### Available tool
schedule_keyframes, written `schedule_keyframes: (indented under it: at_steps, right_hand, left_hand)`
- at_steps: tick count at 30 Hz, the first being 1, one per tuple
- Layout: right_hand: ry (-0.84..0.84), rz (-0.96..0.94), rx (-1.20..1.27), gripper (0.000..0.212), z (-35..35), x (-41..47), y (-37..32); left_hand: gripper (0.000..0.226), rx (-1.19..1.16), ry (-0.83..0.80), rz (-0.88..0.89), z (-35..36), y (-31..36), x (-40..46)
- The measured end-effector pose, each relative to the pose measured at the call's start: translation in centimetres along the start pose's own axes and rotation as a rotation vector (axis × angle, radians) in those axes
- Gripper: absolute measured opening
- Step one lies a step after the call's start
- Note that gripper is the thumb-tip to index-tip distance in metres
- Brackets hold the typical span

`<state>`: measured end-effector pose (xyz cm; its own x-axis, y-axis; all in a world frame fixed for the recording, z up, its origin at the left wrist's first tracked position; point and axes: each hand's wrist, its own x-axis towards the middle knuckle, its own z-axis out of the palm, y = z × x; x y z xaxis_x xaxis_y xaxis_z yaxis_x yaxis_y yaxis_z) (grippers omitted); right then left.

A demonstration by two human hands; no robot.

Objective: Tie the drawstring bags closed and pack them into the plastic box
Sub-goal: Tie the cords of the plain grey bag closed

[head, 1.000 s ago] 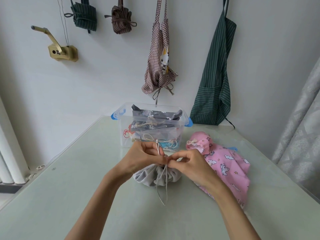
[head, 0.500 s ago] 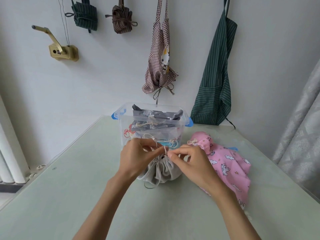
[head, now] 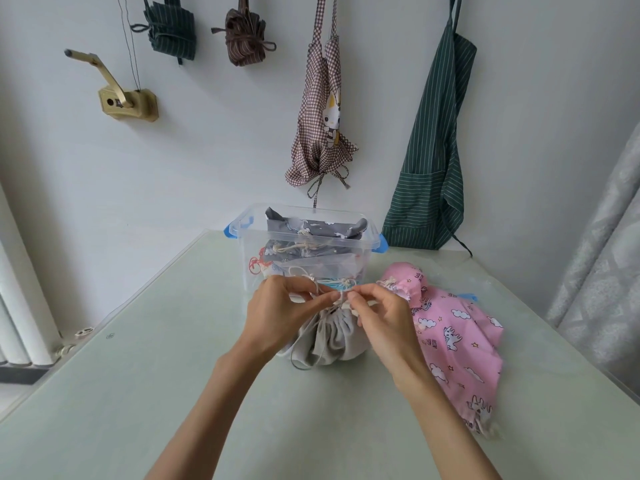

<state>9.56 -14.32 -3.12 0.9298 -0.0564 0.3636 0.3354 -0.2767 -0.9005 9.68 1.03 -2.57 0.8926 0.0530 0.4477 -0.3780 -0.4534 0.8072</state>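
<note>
A grey drawstring bag (head: 329,341) stands gathered at its neck on the pale green table (head: 138,393), just in front of the clear plastic box (head: 372,237). My left hand (head: 280,313) and my right hand (head: 381,317) meet above the bag's neck. Each pinches the bag's cord (head: 341,301) between fingertips. A loop of cord hangs down the bag's left side. The box has blue latches and holds several tied bags, grey patterned ones on top. A pink cloud-print bag (head: 453,341) lies to the right of my right hand, its neck drawn shut.
Striped and checked aprons (head: 322,109) hang on the white wall behind the table. A brass crank bracket (head: 128,102) is fixed to the wall at the left. A grey curtain (head: 602,271) hangs at the right edge. The table's front half is bare.
Both hands have risen slightly and drawn the cord up at the bag's neck. The long cord tail that hung in front now loops at the bag's left side.
</note>
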Motion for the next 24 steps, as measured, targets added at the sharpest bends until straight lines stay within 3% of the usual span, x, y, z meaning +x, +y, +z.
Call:
schedule_keyframes:
  at_steps: [4, 9, 11, 14, 15, 17, 19, 22, 24]
  right_hand:
    - [0.173, -0.364, -0.447, 0.009, -0.1, -0.3, 0.4]
    - [0.186, -0.415, -0.797, 0.007, -1.7, 0.3, 1.3]
    - [0.103, -0.249, -0.552, 0.009, -1.8, 0.7, 1.3]
    - [-0.17, 0.302, 0.38, 0.017, -2.2, 1.0, -0.3]
    - [-0.227, 0.414, 0.562, 0.017, -2.2, 1.0, -0.5]
    - [-0.257, 0.492, 0.698, 0.022, -2.3, 1.1, -0.6]
    - [-0.174, 0.411, 0.484, 0.034, -2.1, 0.9, -0.6]
    - [0.008, 0.163, -0.294, 0.044, -2.6, 0.8, 0.2]
    - [0.06, 0.16, -0.345, 0.046, -3.0, 1.1, 0.7]
  left_hand:
    - [0.014, -0.07, -0.009, -0.046, -0.9, -0.2, 0.1]
    - [0.012, 0.007, 0.041, -0.008, -2.2, -0.6, 0.5]
    - [0.014, 0.028, 0.033, -0.017, -2.0, -0.7, 0.5]
    - [0.018, 0.036, -0.004, -0.035, -1.6, -1.0, 0.3]
    - [0.019, 0.035, -0.014, -0.032, -1.4, -1.0, 0.2]
    - [0.018, 0.017, -0.012, -0.017, -1.3, -1.0, 0.1]
    - [0.016, -0.008, 0.006, 0.002, -1.4, -1.0, 0.2]
    - [0.017, 0.023, -0.01, 0.02, -1.1, -1.1, 0.0]
    - [0.02, 0.061, -0.025, 0.025, -0.6, -1.0, -0.2]
